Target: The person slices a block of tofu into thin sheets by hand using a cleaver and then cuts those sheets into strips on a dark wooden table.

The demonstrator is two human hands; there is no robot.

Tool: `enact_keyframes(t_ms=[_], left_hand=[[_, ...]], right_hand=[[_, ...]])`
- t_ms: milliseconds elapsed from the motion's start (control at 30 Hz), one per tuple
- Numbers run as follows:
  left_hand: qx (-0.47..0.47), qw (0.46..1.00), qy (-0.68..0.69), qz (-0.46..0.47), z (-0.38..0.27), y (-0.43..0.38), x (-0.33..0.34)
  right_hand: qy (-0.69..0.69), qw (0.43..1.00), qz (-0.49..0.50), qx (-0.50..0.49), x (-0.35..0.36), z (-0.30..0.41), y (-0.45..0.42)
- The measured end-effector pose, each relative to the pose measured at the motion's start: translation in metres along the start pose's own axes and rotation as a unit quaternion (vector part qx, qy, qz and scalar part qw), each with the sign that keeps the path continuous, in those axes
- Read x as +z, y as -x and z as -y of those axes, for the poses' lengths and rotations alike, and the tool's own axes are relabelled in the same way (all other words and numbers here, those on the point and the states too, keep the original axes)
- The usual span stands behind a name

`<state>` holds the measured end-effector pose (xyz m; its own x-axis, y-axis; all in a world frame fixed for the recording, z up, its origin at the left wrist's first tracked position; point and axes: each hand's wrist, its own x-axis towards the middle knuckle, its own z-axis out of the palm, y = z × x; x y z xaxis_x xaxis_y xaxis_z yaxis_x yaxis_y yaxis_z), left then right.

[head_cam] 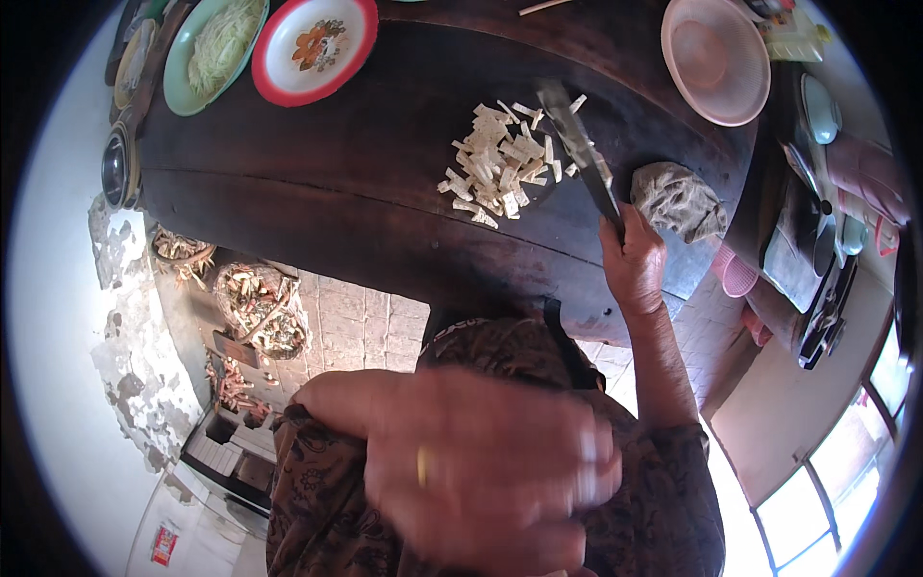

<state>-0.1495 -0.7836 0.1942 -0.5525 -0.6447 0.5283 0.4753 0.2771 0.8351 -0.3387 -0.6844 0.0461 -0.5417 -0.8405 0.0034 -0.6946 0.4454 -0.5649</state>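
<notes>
My right hand [636, 258] grips the handle of a kitchen knife [580, 148], its blade angled away over the dark wooden table [317, 159]. Pale bits cling to the blade. Left of it lies a heap of short-cut sticks of a speckled white root vegetable [497, 162], which looks like taro; a few stray pieces lie by the blade. Close to the camera, in front of my chest, my left hand [490, 461] is raised and blurred, with a yellow ring on one finger. Its back faces me, so whether it holds anything is hidden.
A crumpled grey cloth [678, 200] lies right of the knife. A pink plastic colander [716, 61] stands at the back right. At the back left are a red-rimmed enamel plate [315, 50] and a green bowl [177, 72] of shredded pale vegetable. A filled basket [263, 310] stands on the floor.
</notes>
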Motion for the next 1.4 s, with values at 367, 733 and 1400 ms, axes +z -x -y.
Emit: enact_keyframes(t_ms=[367,733,1400], left_hand=[[0.021,0.887,-0.425,0.182,0.112,0.018,-0.036],[-0.062,0.893,-0.399,0.197,0.144,0.028,-0.047],[-0.027,0.844,-0.354,0.403,0.19,0.011,-0.039]], right_hand=[[0.103,0.984,0.066,-0.13,-0.007,0.016,-0.005],[0.181,0.948,0.055,-0.255,-0.008,0.019,-0.004],[0.223,0.904,0.103,-0.35,-0.038,0.055,-0.009]])
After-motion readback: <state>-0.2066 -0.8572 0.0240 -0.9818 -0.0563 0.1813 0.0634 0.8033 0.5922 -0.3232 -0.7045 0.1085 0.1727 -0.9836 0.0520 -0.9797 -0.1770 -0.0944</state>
